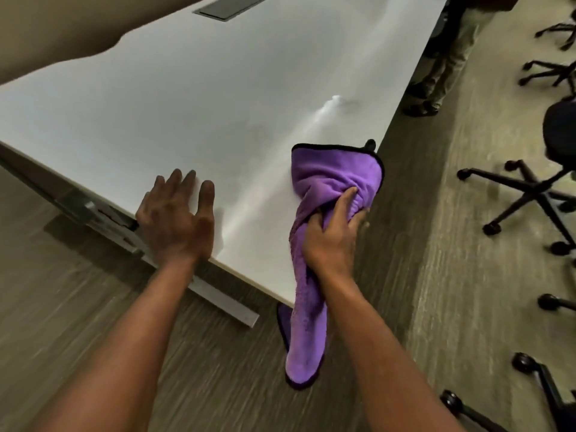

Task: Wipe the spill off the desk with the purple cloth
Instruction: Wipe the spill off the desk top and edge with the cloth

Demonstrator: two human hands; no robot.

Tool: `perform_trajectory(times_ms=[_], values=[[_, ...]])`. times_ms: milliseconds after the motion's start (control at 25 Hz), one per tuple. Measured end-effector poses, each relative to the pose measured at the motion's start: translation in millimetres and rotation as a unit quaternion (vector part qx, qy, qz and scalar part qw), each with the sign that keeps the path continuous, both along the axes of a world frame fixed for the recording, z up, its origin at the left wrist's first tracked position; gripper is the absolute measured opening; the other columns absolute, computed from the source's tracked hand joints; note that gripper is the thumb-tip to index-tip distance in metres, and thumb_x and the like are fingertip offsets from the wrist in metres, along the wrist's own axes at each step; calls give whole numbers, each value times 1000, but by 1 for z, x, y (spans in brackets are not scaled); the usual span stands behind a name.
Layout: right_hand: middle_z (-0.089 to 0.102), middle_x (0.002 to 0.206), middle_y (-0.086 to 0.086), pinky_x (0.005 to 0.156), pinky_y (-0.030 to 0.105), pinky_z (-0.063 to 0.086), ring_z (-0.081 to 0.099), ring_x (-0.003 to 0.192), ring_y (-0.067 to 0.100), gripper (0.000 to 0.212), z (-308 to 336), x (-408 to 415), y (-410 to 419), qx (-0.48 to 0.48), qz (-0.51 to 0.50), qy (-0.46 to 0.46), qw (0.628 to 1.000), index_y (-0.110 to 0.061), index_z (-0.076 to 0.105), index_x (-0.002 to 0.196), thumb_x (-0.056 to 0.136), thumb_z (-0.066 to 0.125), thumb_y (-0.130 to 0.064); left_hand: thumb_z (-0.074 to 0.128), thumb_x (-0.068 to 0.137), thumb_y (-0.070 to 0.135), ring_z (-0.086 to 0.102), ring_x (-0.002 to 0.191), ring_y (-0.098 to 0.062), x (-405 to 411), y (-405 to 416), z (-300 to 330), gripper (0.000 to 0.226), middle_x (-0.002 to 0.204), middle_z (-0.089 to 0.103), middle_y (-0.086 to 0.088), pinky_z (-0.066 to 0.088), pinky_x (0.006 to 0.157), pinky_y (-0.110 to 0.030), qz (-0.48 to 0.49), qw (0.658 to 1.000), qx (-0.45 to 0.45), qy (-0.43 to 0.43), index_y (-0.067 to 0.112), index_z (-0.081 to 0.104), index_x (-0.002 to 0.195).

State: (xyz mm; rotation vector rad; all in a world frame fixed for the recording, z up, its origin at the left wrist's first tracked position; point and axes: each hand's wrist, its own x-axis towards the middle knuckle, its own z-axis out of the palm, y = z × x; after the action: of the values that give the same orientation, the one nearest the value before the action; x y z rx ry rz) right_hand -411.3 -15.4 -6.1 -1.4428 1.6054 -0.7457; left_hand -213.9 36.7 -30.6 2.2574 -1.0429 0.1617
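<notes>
**Purple cloth gripped at the desk's near corner**

No brand, label or writing can be read anywhere in the head view.

Nearest, the tail of the purple cloth [307, 338] hangs off the desk's near corner toward the floor, its black-trimmed end dangling below the edge. The right hand [332, 241] grips the cloth's bunched middle, fingers [343, 202] and thumb curled round the folds, so that the fabric fans out past the fingertips onto the desk [174, 120] surface. That spread end lies flat beside the right edge, its black hem turned away from the hand. The fingers farthest right are partly hidden by the cloth.

The left hand [177, 218] rests palm down on the desk's near edge, fingers straight and slightly spread, holding nothing.

Beyond the cloth, a small wet spill [332, 102] glints on the white top, with a pale streak running from it toward the cloth; its outline is blurred.

Farther off, a dark panel [230, 6] in the desk is cut off by the frame. To the right, office chair bases [530, 194] stand on the floor, and a standing person's legs [442, 73] show only from the waist down.
</notes>
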Motion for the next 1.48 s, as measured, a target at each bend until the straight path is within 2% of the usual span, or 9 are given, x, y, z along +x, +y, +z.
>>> perform_trajectory(times_ms=[80,240,400,680,800,920,1080,1240,1480], values=[[-17,170,25,128,48,10,-11,159,42,74,-2,-2,-4,-41,-91,2,995,-21,11,167,106,53,-30,25,95,65,36,148,-25,-1,-1,1,72,153,50,-2,24,121,-47,1,1000,4,-2,22,59,141],[45,147,23,101,4,31,50,132,33,38,-16,6,65,-120,-263,-133,948,4,56,141,105,54,-7,29,97,61,34,149,-26,-1,0,3,66,154,49,-4,23,122,-47,0,1000,16,5,22,60,140],[28,161,-2,115,3,18,24,147,-10,60,-25,22,104,-137,-170,-144,965,-4,29,158,102,45,-21,31,97,59,35,148,-26,-1,0,3,62,154,50,-3,24,121,-46,10,1000,17,0,24,61,139],[4,173,15,119,5,-5,4,160,16,72,-19,-4,16,-69,-54,-98,991,-7,5,164,107,49,-12,28,96,62,30,151,-21,0,0,1,65,157,46,1,20,123,-44,17,999,32,5,27,58,142],[2,172,21,131,44,2,-4,161,38,75,-12,-2,1,-142,-61,-34,987,-6,14,164,100,54,-2,28,96,63,31,150,-19,0,-1,0,64,156,47,3,20,122,-43,15,999,24,15,29,58,141],[8,172,5,129,56,11,-4,161,34,65,-21,-2,54,-214,28,-6,976,-1,26,161,101,49,-6,28,97,62,33,149,-19,-1,-1,1,63,155,48,3,22,121,-44,24,999,19,14,29,59,140],[25,170,15,127,58,12,8,161,37,62,-29,-3,120,-247,151,143,947,1,37,157,99,39,-22,31,98,60,33,149,-19,0,-1,0,60,155,48,3,22,121,-42,28,999,24,16,29,59,140],[27,168,21,130,50,15,26,157,32,80,-21,-12,97,-295,337,295,844,0,32,159,85,52,-25,29,98,62,34,149,-18,-3,-1,0,62,154,49,4,22,121,-44,28,999,10,26,29,60,139],[4,175,8,131,29,-1,-2,162,19,72,5,-2,67,-283,471,195,812,-12,14,166,105,49,-29,27,99,60,32,149,-17,-5,-1,6,61,155,48,4,21,122,-42,32,999,21,32,29,59,140]])
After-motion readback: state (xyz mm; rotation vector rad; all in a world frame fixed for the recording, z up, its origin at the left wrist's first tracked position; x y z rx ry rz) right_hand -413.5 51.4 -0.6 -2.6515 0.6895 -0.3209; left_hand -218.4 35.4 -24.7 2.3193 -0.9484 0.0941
